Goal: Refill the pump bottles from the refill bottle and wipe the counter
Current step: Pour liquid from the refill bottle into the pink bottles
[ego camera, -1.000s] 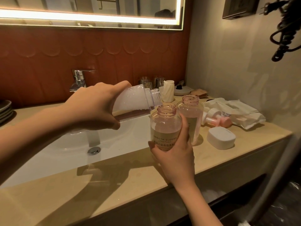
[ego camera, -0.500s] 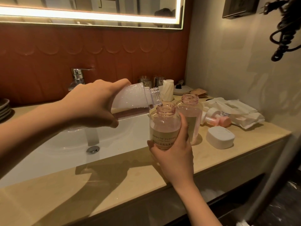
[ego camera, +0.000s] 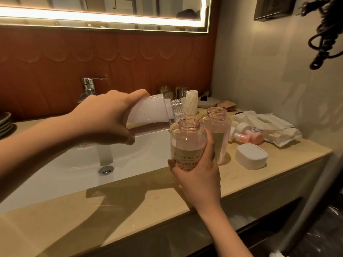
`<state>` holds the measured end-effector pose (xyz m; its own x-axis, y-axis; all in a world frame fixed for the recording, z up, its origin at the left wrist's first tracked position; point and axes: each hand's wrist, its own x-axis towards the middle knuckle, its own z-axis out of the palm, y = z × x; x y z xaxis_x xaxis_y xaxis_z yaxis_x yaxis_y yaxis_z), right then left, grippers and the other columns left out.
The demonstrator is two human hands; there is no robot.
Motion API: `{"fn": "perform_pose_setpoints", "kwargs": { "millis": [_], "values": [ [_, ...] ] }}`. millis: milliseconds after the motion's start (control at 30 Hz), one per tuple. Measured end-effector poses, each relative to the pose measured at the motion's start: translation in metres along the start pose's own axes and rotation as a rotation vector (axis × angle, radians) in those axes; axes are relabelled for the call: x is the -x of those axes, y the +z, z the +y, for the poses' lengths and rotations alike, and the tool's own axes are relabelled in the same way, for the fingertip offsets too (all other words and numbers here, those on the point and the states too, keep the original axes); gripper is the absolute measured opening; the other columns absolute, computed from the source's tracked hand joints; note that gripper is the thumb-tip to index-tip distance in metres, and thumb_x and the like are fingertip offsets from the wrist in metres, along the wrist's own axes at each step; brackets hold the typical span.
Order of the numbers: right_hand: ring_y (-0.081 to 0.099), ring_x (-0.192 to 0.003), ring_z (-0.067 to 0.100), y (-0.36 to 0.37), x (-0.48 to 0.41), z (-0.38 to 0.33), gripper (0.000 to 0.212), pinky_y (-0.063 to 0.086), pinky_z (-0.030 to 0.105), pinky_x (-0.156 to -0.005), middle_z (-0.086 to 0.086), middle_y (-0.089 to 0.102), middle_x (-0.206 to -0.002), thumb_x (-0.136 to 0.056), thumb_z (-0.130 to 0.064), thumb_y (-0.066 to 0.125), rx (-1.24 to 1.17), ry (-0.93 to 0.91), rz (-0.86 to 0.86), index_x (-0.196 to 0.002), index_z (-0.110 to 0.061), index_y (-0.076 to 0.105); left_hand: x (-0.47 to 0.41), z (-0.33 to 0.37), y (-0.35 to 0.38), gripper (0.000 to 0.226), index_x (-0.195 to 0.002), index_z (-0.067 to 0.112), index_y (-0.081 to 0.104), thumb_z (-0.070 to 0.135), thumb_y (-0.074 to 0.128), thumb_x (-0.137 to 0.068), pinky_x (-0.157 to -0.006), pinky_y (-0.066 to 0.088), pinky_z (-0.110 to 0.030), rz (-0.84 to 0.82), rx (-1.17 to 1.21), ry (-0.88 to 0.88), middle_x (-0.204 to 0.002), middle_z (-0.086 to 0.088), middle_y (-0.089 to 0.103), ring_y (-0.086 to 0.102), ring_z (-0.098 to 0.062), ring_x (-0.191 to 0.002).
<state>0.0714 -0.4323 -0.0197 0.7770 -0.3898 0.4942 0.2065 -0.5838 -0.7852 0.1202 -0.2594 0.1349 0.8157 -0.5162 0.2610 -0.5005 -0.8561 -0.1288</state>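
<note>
My left hand (ego camera: 104,119) grips a clear refill bottle (ego camera: 154,113), foamy inside, tipped almost level with its open neck over the mouth of a pink pump bottle (ego camera: 187,143). That pump bottle stands uncapped on the counter (ego camera: 148,197) at the sink's right edge, labelled SMOOTH CLOUDS, and my right hand (ego camera: 198,175) holds it from the front. A second uncapped pink bottle (ego camera: 217,127) stands just behind it. A pink and white pump head (ego camera: 245,135) lies on its side to the right.
A white sink (ego camera: 78,164) with a chrome tap (ego camera: 89,88) fills the left. A white soap box (ego camera: 251,155), a wipes pack (ego camera: 269,127), a tissue roll (ego camera: 191,104) and glasses stand at the right and back. Stacked dishes (ego camera: 4,123) sit far left.
The refill bottle has tipped slightly further, its neck now lower over the pump bottle's mouth. Both hands keep their holds.
</note>
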Motion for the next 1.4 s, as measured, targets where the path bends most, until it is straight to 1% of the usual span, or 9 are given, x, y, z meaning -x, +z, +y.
{"fn": "perform_pose_setpoints", "kwargs": {
  "millis": [367, 533, 867, 967, 1067, 1233, 1400],
  "values": [
    [0.04, -0.129, 0.023, -0.0001, 0.0001, -0.0002, 0.105, 0.048, 0.05, -0.093, -0.005, 0.027, -0.15, -0.069, -0.041, 0.076, 0.007, -0.001, 0.001, -0.141, -0.049, -0.001, 0.0, 0.0009, -0.0004, 0.093, -0.139, 0.035, 0.019, 0.035, 0.078, -0.067, -0.066, 0.053, -0.038, -0.011, 0.001, 0.003, -0.108, -0.002, 0.059, 0.053, -0.019, -0.083],
    [0.039, -0.13, 0.023, -0.0002, 0.0001, -0.0002, 0.106, 0.049, 0.049, -0.093, -0.005, 0.026, -0.15, -0.07, -0.041, 0.076, 0.012, -0.002, 0.0, -0.14, -0.05, -0.002, 0.0005, 0.0007, -0.0012, 0.095, -0.141, 0.033, 0.018, 0.035, 0.079, -0.067, -0.072, 0.053, -0.041, -0.006, 0.002, -0.001, -0.116, -0.004, 0.058, 0.053, -0.023, -0.092],
    [0.04, -0.129, 0.023, 0.0006, -0.0003, -0.0002, 0.105, 0.048, 0.05, -0.093, -0.005, 0.027, -0.149, -0.069, -0.042, 0.076, 0.003, -0.003, -0.001, -0.14, -0.049, 0.0, 0.0004, 0.0026, -0.0016, 0.093, -0.141, 0.032, 0.019, 0.034, 0.078, -0.069, -0.071, 0.051, -0.036, -0.009, 0.005, 0.005, -0.118, -0.003, 0.057, 0.052, -0.021, -0.097],
    [0.04, -0.129, 0.023, 0.0007, -0.0004, -0.0002, 0.105, 0.048, 0.05, -0.093, -0.006, 0.027, -0.149, -0.069, -0.041, 0.076, 0.0, -0.004, 0.001, -0.141, -0.049, 0.0, 0.0006, 0.0028, -0.0019, 0.092, -0.14, 0.033, 0.02, 0.034, 0.078, -0.069, -0.068, 0.05, -0.034, -0.012, 0.003, 0.003, -0.118, -0.003, 0.057, 0.053, -0.02, -0.094],
    [0.041, -0.128, 0.023, 0.0001, -0.0002, -0.0002, 0.105, 0.048, 0.05, -0.093, -0.005, 0.028, -0.149, -0.069, -0.04, 0.077, 0.0, -0.009, 0.005, -0.141, -0.048, 0.0, 0.001, 0.003, -0.0021, 0.089, -0.138, 0.033, 0.022, 0.034, 0.078, -0.069, -0.07, 0.053, -0.038, -0.011, 0.016, 0.009, -0.113, -0.002, 0.058, 0.053, -0.021, -0.092],
    [0.04, -0.128, 0.023, 0.0004, -0.0003, -0.0008, 0.105, 0.048, 0.049, -0.093, -0.005, 0.027, -0.149, -0.069, -0.041, 0.076, 0.006, -0.006, 0.001, -0.14, -0.049, 0.0, 0.0006, 0.0028, -0.0019, 0.093, -0.141, 0.032, 0.019, 0.033, 0.078, -0.07, -0.071, 0.052, -0.035, -0.014, 0.01, 0.001, -0.121, -0.003, 0.056, 0.053, -0.021, -0.096],
    [0.041, -0.127, 0.023, -0.0002, 0.0003, -0.0006, 0.104, 0.048, 0.048, -0.093, -0.004, 0.028, -0.149, -0.069, -0.041, 0.076, 0.011, -0.007, 0.007, -0.14, -0.049, 0.0, 0.0003, 0.0026, -0.0016, 0.093, -0.141, 0.033, 0.018, 0.034, 0.078, -0.069, -0.07, 0.052, -0.035, -0.013, 0.001, -0.001, -0.118, -0.002, 0.057, 0.052, -0.02, -0.093]
  ]
}}
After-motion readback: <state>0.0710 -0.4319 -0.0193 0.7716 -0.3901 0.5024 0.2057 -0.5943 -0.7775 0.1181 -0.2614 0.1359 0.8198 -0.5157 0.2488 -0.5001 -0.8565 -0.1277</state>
